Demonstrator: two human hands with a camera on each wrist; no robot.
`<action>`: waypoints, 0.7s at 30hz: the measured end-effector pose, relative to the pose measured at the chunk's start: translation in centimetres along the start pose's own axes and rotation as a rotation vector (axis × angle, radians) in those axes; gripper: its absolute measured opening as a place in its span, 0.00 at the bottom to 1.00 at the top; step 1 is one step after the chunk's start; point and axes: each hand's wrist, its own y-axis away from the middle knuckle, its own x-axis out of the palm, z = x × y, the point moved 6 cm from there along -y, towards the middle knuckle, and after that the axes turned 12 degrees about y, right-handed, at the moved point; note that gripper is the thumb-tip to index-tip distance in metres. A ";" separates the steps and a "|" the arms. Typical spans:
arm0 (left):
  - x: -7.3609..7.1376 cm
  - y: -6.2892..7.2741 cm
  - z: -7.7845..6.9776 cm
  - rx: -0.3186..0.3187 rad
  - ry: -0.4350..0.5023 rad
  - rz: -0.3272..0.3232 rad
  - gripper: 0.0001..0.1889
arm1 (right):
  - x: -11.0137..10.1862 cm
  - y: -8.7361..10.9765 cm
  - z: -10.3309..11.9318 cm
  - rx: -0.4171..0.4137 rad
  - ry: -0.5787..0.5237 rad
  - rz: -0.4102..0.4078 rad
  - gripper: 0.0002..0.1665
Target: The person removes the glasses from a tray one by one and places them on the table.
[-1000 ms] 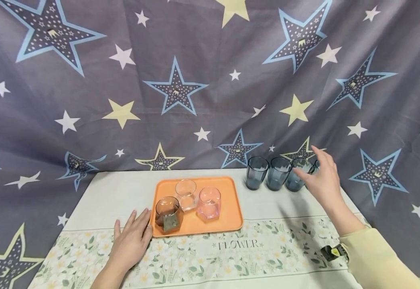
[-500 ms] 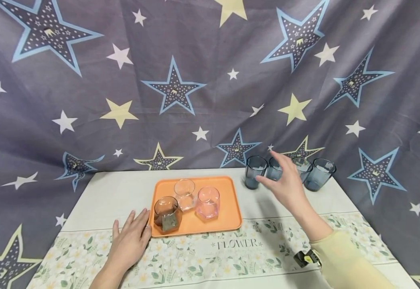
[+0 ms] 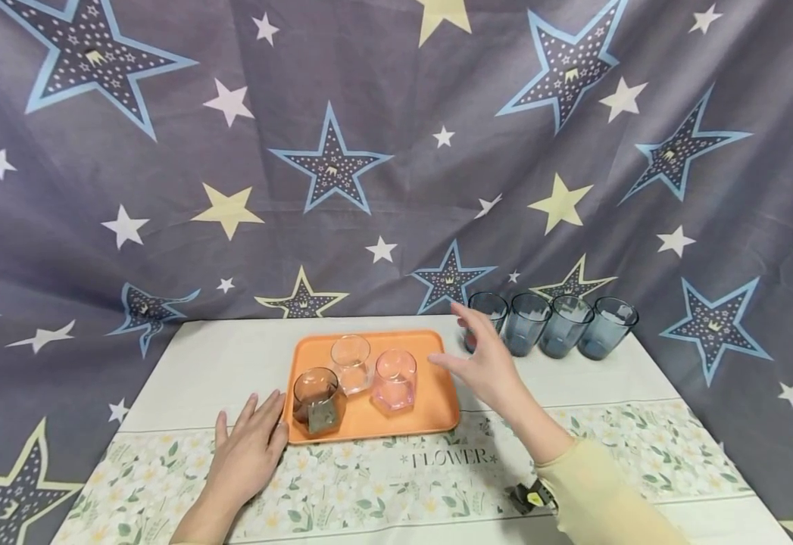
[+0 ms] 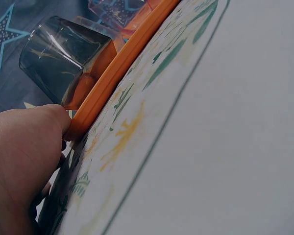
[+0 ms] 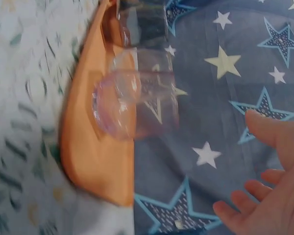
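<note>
An orange tray carries a brown glass, a clear glass and a pink glass, all upright. My left hand lies on the table with its fingers spread, touching the tray's left edge; in the left wrist view its thumb is at the tray corner. Over the tray's right side, my right hand hovers with thumb and fingers apart and nothing between them. The pink glass is the nearest to it, and a gap separates them in the right wrist view.
Several blue-grey glasses stand in a row at the back right of the table; the leftmost is partly hidden behind my right hand. A white cloth with a flower band covers the table. Behind it hangs a grey star-patterned curtain.
From over the blue-grey glasses at the right, my right hand has moved left to the tray's right side, still holding nothing. My left hand and the glasses have stayed in place.
</note>
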 end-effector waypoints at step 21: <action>0.1 -0.2 0.2 -0.024 0.003 0.017 0.30 | 8.7 0.9 -0.2 0.001 -0.020 0.217 0.56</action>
